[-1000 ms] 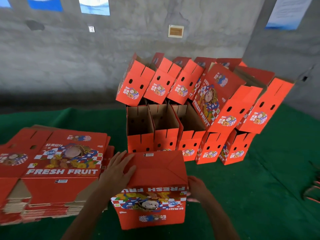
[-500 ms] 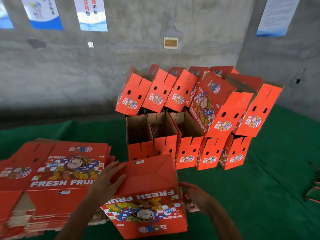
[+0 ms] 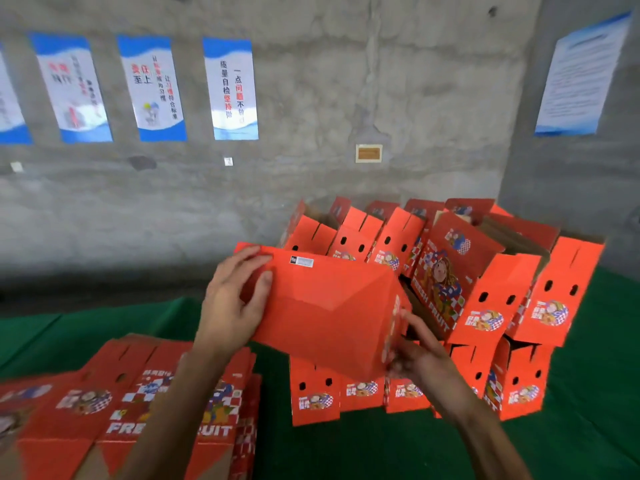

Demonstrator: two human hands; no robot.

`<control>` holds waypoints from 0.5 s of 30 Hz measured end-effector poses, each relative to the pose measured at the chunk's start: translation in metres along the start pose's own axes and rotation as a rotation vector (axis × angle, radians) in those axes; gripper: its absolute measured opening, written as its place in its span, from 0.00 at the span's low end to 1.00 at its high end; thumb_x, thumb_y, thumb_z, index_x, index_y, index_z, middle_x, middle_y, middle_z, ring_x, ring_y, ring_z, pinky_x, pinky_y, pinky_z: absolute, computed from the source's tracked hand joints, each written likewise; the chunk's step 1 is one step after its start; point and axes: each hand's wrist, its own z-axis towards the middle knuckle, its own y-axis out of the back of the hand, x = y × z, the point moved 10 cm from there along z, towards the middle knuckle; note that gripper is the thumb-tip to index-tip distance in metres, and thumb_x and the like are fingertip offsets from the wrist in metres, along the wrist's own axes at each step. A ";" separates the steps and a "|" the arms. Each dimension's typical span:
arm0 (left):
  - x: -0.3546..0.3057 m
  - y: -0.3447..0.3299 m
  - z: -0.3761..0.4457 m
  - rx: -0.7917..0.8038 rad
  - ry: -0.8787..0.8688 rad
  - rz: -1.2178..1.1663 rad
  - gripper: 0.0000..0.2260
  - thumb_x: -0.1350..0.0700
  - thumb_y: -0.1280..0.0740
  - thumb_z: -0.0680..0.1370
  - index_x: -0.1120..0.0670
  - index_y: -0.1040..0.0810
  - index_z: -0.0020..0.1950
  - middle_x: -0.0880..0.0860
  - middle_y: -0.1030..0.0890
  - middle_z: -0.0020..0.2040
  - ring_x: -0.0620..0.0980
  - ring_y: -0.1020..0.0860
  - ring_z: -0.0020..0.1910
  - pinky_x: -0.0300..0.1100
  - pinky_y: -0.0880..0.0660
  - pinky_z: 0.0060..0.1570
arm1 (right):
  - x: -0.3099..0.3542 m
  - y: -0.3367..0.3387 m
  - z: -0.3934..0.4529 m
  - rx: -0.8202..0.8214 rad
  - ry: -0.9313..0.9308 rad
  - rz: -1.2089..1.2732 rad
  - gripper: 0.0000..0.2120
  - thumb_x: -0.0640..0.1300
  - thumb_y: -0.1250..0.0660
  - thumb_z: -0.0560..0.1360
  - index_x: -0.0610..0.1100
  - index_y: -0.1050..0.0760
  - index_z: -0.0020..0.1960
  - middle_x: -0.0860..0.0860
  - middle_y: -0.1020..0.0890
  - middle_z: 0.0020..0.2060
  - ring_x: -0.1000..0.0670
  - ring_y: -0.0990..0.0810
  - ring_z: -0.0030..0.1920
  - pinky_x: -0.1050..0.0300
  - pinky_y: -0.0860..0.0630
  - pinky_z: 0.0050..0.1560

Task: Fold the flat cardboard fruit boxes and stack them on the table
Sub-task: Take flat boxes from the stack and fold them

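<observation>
I hold a folded red fruit box (image 3: 332,306) in the air above the table, its closed bottom facing me. My left hand (image 3: 235,299) grips its left end, thumb on the bottom panel. My right hand (image 3: 415,355) holds its lower right corner. Behind it stands the stack of folded boxes (image 3: 485,292), two layers high, the upper ones leaning. A pile of flat boxes (image 3: 138,410) lies at the lower left, partly hidden by my left forearm.
The table carries a green cloth (image 3: 381,448). A grey concrete wall (image 3: 346,98) with several blue-and-white posters rises behind it, and a corner wall stands at the right.
The folded box has been lifted off the table and tipped so its bottom faces me, moving up toward the stack. The camera has tilted upward, showing more wall.
</observation>
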 end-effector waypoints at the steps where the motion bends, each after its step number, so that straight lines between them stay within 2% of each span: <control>1: 0.001 -0.010 0.001 0.003 0.055 -0.053 0.19 0.45 0.38 0.83 0.52 0.21 0.70 0.48 0.26 0.74 0.47 0.30 0.73 0.51 0.35 0.75 | 0.007 -0.005 -0.001 -0.015 0.043 -0.015 0.20 0.43 0.38 0.85 0.64 0.29 0.71 0.41 0.17 0.40 0.41 0.18 0.38 0.43 0.18 0.50; 3: 0.005 -0.042 -0.004 0.046 0.222 -0.319 0.21 0.44 0.39 0.84 0.50 0.27 0.76 0.48 0.30 0.77 0.43 0.34 0.77 0.50 0.39 0.78 | 0.014 -0.014 -0.001 -0.054 0.116 -0.064 0.20 0.47 0.38 0.85 0.64 0.33 0.74 0.41 0.14 0.49 0.40 0.14 0.46 0.43 0.18 0.56; 4: 0.006 -0.062 -0.009 0.082 0.316 -0.468 0.22 0.42 0.40 0.85 0.46 0.30 0.78 0.46 0.29 0.77 0.41 0.32 0.76 0.50 0.35 0.77 | 0.017 -0.019 -0.001 -0.062 0.156 -0.113 0.22 0.47 0.38 0.85 0.64 0.35 0.75 0.44 0.15 0.53 0.42 0.14 0.49 0.44 0.18 0.57; 5: 0.006 -0.082 -0.013 0.111 0.415 -0.608 0.22 0.40 0.42 0.85 0.43 0.31 0.78 0.46 0.26 0.74 0.41 0.27 0.72 0.48 0.28 0.71 | 0.020 -0.023 -0.001 -0.068 0.191 -0.172 0.23 0.49 0.38 0.85 0.66 0.36 0.75 0.48 0.16 0.56 0.45 0.14 0.51 0.45 0.18 0.58; 6: 0.006 -0.100 -0.019 0.125 0.524 -0.745 0.21 0.38 0.43 0.84 0.41 0.30 0.76 0.47 0.20 0.68 0.43 0.20 0.65 0.44 0.20 0.61 | 0.023 -0.026 -0.002 -0.070 0.213 -0.233 0.24 0.51 0.38 0.84 0.69 0.38 0.75 0.51 0.16 0.57 0.48 0.14 0.54 0.47 0.18 0.58; 7: 0.009 -0.114 -0.023 0.118 0.642 -0.867 0.21 0.37 0.42 0.83 0.41 0.26 0.73 0.48 0.16 0.61 0.45 0.16 0.57 0.40 0.17 0.49 | 0.026 -0.026 -0.004 -0.067 0.221 -0.285 0.24 0.53 0.39 0.84 0.72 0.40 0.75 0.54 0.17 0.58 0.50 0.16 0.57 0.51 0.18 0.56; 8: 0.013 -0.126 -0.027 0.112 0.735 -0.936 0.20 0.36 0.39 0.81 0.43 0.23 0.69 0.48 0.14 0.56 0.46 0.14 0.52 0.39 0.17 0.43 | 0.028 -0.025 -0.005 -0.065 0.223 -0.332 0.24 0.56 0.40 0.84 0.75 0.42 0.74 0.57 0.18 0.60 0.53 0.18 0.61 0.57 0.18 0.55; 9: 0.014 -0.138 -0.029 0.130 0.778 -0.979 0.21 0.35 0.36 0.79 0.43 0.22 0.67 0.48 0.13 0.55 0.48 0.14 0.52 0.42 0.17 0.42 | 0.031 -0.021 -0.005 -0.073 0.227 -0.384 0.24 0.57 0.40 0.84 0.77 0.43 0.73 0.63 0.20 0.60 0.56 0.21 0.64 0.63 0.18 0.51; 10: 0.014 -0.150 -0.032 0.163 0.781 -0.987 0.22 0.35 0.33 0.77 0.42 0.23 0.68 0.48 0.15 0.59 0.49 0.15 0.55 0.46 0.17 0.46 | 0.035 -0.013 -0.004 -0.094 0.242 -0.442 0.23 0.56 0.41 0.84 0.77 0.44 0.73 0.66 0.22 0.60 0.58 0.23 0.65 0.68 0.21 0.49; 11: 0.014 -0.162 -0.035 0.198 0.772 -0.978 0.24 0.36 0.31 0.75 0.39 0.25 0.70 0.48 0.18 0.64 0.50 0.17 0.59 0.50 0.17 0.50 | 0.039 -0.005 -0.003 -0.122 0.262 -0.501 0.23 0.55 0.41 0.85 0.76 0.43 0.73 0.66 0.23 0.61 0.59 0.24 0.65 0.68 0.23 0.51; 13: 0.011 -0.190 -0.042 0.253 0.753 -0.965 0.26 0.38 0.29 0.74 0.33 0.30 0.71 0.47 0.22 0.68 0.51 0.20 0.63 0.56 0.17 0.54 | 0.048 0.012 0.002 -0.184 0.307 -0.617 0.22 0.53 0.42 0.85 0.74 0.41 0.73 0.62 0.27 0.65 0.63 0.29 0.66 0.62 0.29 0.61; 15: 0.001 -0.220 -0.043 0.297 0.731 -0.997 0.28 0.38 0.28 0.74 0.27 0.34 0.71 0.43 0.24 0.69 0.49 0.21 0.63 0.55 0.18 0.55 | 0.059 0.028 0.009 -0.258 0.382 -0.769 0.21 0.48 0.41 0.85 0.68 0.37 0.73 0.57 0.29 0.64 0.57 0.31 0.66 0.56 0.31 0.66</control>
